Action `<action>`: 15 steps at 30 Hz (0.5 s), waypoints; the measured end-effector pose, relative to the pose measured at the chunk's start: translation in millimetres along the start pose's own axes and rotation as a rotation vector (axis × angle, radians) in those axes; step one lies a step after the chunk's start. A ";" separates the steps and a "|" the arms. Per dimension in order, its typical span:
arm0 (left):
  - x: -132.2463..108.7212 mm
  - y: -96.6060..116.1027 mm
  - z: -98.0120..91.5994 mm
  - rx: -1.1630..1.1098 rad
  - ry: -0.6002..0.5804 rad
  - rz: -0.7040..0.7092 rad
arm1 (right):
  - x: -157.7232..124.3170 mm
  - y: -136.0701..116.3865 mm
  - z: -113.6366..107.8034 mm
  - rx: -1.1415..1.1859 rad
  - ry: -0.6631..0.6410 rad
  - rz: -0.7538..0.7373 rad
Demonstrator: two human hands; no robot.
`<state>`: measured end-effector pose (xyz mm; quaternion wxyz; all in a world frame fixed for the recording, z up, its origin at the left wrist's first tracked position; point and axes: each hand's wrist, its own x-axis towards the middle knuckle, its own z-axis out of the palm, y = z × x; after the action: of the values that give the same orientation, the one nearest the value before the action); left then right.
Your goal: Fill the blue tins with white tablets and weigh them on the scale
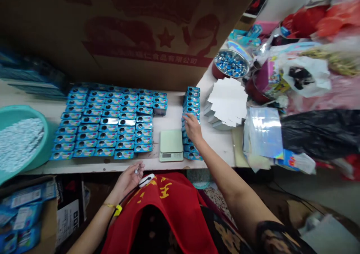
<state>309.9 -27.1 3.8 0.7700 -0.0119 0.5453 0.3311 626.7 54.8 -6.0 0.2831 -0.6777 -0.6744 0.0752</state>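
My left hand (pixel 131 177) is at the table's front edge, palm up with curled fingers. A small whitish piece (pixel 136 171) shows between its fingers, too small to name. My right hand (pixel 192 128) reaches over a single column of small blue boxes (pixel 192 104), its fingers drawn together at the middle of the column. A tiny pale spot shows at those fingertips, but I cannot make out what it is. Left of that column lies a pale green digital scale (pixel 171 143). Several more columns of blue boxes with round dark openings (pixel 101 137) stand farther left.
A turquoise basin (pixel 46 128) of small pale pieces stands at the left. A large cardboard box (pixel 126 64) walls off the back. Rightward are a bowl of blue and silver pieces (pixel 231 63), stacked white cards (pixel 228 100), clear plastic sheets (pixel 266 130) and a black bag (pixel 320 134).
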 end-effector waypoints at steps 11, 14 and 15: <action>3.9 -3.5 45.3 0.306 -0.125 0.033 | -148.1 -8.6 -38.5 -0.475 -0.394 -0.103; 12.4 20.6 78.0 0.532 -0.188 0.295 | -150.5 -5.6 -31.7 -0.471 -0.347 -0.114; 19.1 31.4 91.2 0.612 -0.189 0.386 | -151.4 -5.0 -31.3 -0.463 -0.331 -0.109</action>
<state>372.9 41.5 35.3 0.7083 0.3523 0.5379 0.2914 625.6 -99.2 -20.1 0.0105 -0.6655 -0.7462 0.0133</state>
